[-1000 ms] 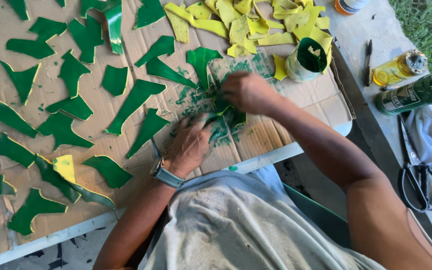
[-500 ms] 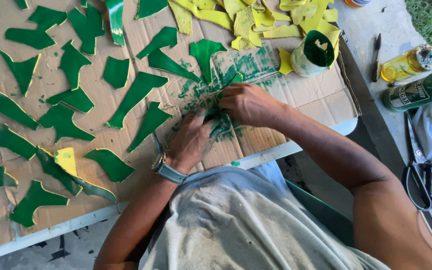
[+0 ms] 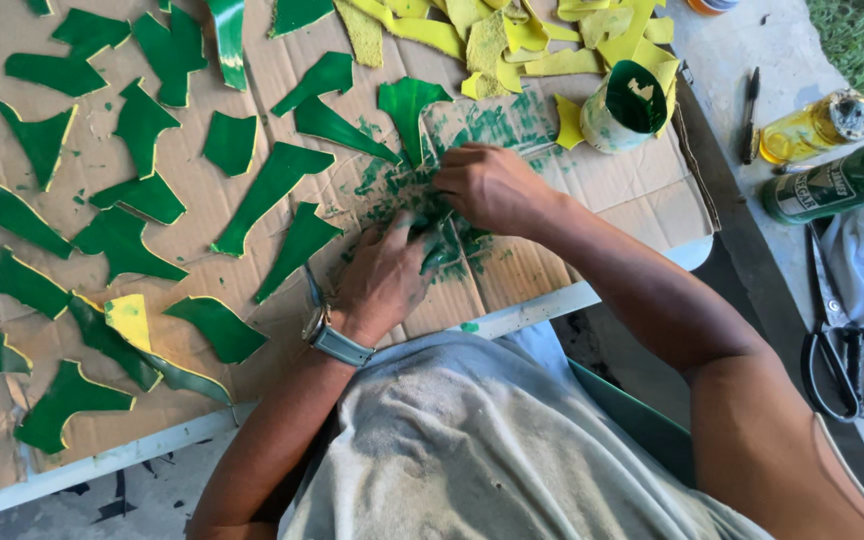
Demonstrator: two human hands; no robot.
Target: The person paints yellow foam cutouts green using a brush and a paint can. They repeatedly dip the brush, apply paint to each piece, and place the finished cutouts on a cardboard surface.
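Near the cardboard sheet's (image 3: pixel 592 180) front edge, the left hand (image 3: pixel 384 280) presses flat and the right hand (image 3: pixel 492 185) pinches a thin, floppy, paint-wet green piece (image 3: pixel 444 238), best held by its edges.

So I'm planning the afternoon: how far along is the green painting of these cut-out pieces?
Done: many green pieces lie spread on the cardboard. In hand: the left hand and right hand work one piece on the paint-smeared patch. Left: a pile of yellow pieces by the paint cup.
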